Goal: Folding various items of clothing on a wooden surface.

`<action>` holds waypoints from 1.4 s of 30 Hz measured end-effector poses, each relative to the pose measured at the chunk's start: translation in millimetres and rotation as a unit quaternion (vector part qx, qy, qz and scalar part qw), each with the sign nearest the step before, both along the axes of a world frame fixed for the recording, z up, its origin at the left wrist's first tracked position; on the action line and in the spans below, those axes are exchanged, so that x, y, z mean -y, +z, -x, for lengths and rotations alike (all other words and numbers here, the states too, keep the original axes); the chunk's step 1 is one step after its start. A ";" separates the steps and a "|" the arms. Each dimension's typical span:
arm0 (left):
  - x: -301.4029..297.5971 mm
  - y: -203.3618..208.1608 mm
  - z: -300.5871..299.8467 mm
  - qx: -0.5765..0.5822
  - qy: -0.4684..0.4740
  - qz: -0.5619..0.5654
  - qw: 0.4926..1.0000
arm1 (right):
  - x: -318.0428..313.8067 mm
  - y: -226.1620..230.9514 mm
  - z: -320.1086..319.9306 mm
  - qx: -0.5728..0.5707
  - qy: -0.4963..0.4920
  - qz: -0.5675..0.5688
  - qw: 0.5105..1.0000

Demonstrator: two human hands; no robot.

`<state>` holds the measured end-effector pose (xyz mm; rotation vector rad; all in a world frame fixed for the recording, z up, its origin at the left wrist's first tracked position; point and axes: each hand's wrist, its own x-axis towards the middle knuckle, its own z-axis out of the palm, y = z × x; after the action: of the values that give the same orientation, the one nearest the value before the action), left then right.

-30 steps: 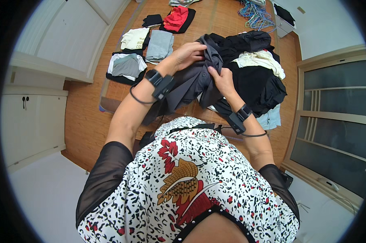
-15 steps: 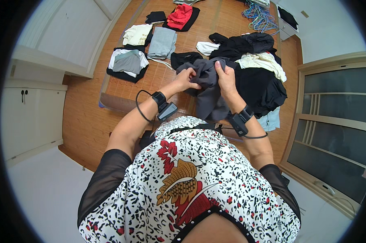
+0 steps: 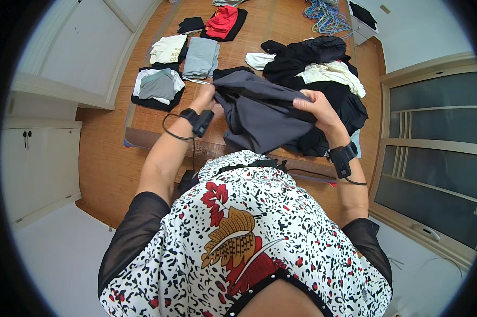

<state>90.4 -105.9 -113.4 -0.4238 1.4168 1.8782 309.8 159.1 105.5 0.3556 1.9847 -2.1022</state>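
Note:
A dark grey garment (image 3: 257, 113) is stretched between my two hands above the near edge of the bed, its cloth hanging in loose folds toward me. My left hand (image 3: 206, 99) grips its left end, the fingers partly hidden by the cloth. At its right end my right hand (image 3: 318, 108) pinches the edge, thumb on top. Which kind of garment it is I cannot tell. Just beyond it lies a black piece of clothing (image 3: 229, 72), partly covered.
Folded clothes lie at the left: a grey pile (image 3: 201, 57), a cream shirt (image 3: 168, 49), a white-and-grey stack (image 3: 158, 86) and a red garment (image 3: 221, 21). Right of my hands is a heap of black clothes (image 3: 331, 100) with a cream garment (image 3: 333, 75). Blue hangers (image 3: 325, 17) lie far right.
My hands have moved apart, the left one leftward and the right one rightward. The dark grey garment, bunched up before, is now spread wide between them.

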 end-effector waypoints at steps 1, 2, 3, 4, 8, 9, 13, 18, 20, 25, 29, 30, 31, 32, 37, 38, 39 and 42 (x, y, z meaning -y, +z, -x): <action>3.2 9.8 1.2 0.008 -0.012 -0.080 0.997 | -13.4 -9.5 -6.0 0.023 0.004 -0.081 0.996; 7.0 22.8 1.1 0.037 -0.019 -0.156 0.987 | -26.1 -21.3 -10.8 0.027 -0.013 -0.152 0.988; 9.2 37.5 -2.4 0.062 -0.059 -0.183 0.979 | -38.8 -33.7 -14.6 0.019 -0.024 -0.214 0.976; 11.0 54.0 -5.1 0.088 -0.100 -0.214 0.968 | -51.0 -45.4 -16.4 -0.007 -0.029 -0.268 0.963; 1.2 115.7 -21.9 0.172 -0.243 -0.369 0.881 | -85.2 -64.9 -13.2 0.054 -0.275 -0.566 0.775; -3.5 127.2 -26.7 0.163 -0.248 -0.391 0.872 | -84.7 -63.9 -10.4 -0.003 -0.287 -0.619 0.731; -30.4 155.9 -34.2 0.154 -0.225 -0.401 0.874 | -45.8 -49.0 1.8 -0.195 -0.280 -0.313 0.886; -59.6 169.0 -56.6 0.125 -0.281 -0.351 0.884 | 40.8 -67.5 17.9 -0.075 -0.122 0.262 0.954; -70.3 177.4 -74.7 0.110 -0.315 -0.317 0.888 | 54.8 -80.2 23.9 -0.044 -0.164 0.371 0.913; -88.4 206.2 -128.8 0.116 -0.419 -0.288 0.853 | 57.0 -98.9 26.7 -0.051 -0.095 0.393 0.913; -96.0 213.9 -127.1 0.108 -0.428 -0.298 0.846 | 58.5 -95.6 28.4 -0.059 -0.074 0.346 0.933; -96.3 210.9 -120.1 0.090 -0.415 -0.289 0.858 | 61.8 -94.1 30.4 -0.062 -0.071 0.337 0.937; -94.0 206.4 -108.1 0.093 -0.409 -0.294 0.859 | 64.7 -92.5 32.2 -0.065 -0.064 0.325 0.941; -89.6 200.6 -93.6 0.100 -0.403 -0.306 0.857 | 67.7 -90.6 34.0 -0.067 -0.058 0.307 0.948; -50.1 167.7 -29.5 0.103 -0.351 -0.284 0.886 | 71.3 -79.6 47.9 -0.162 0.017 0.133 0.978; -38.7 162.6 -17.1 0.085 -0.335 -0.303 0.888 | 66.0 -75.9 50.3 -0.162 0.033 0.166 0.972; -27.7 159.5 -1.7 0.074 -0.304 -0.256 0.915 | 54.1 -70.1 47.0 -0.049 -0.028 0.317 0.947; 12.1 151.9 32.8 0.039 -0.207 -0.193 0.958 | 2.4 -45.4 32.1 0.030 -0.126 0.511 0.850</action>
<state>57.6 -118.0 38.5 -0.0028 0.9606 1.7101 277.7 156.7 60.1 0.4510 0.5667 -2.8742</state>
